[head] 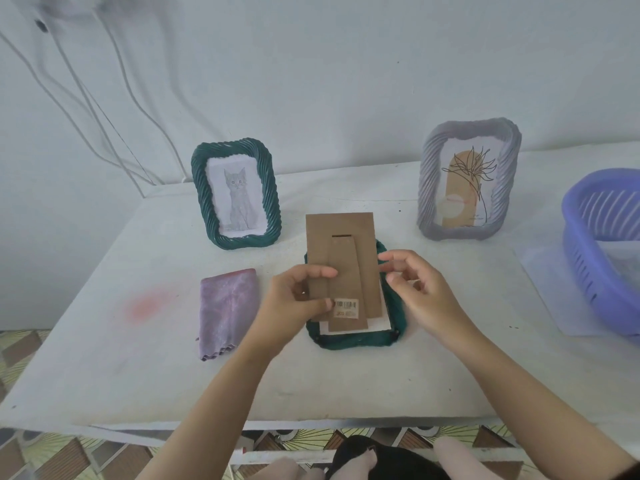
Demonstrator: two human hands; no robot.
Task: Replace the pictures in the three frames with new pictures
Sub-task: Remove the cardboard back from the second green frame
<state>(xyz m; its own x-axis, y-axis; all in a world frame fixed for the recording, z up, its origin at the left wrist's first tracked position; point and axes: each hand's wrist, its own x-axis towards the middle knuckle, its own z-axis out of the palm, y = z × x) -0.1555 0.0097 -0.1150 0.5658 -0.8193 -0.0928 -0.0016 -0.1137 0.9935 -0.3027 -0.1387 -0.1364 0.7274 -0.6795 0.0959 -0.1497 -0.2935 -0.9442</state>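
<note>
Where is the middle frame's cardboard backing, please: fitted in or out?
Out: the left hand holds the backing above the face-down green frame.

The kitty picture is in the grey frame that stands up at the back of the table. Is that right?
Not quite. The kitty picture is in the green frame, not the grey one. The grey frame holds a plant drawing instead. The rest is right: the kitty's frame does stand up at the back of the table. The head view shows this.

you get 1 barcode sticker (345,308) on stand strip of backing board (322,237); chars under bars too blurry to read. caption on art print (459,192) too small.
</note>
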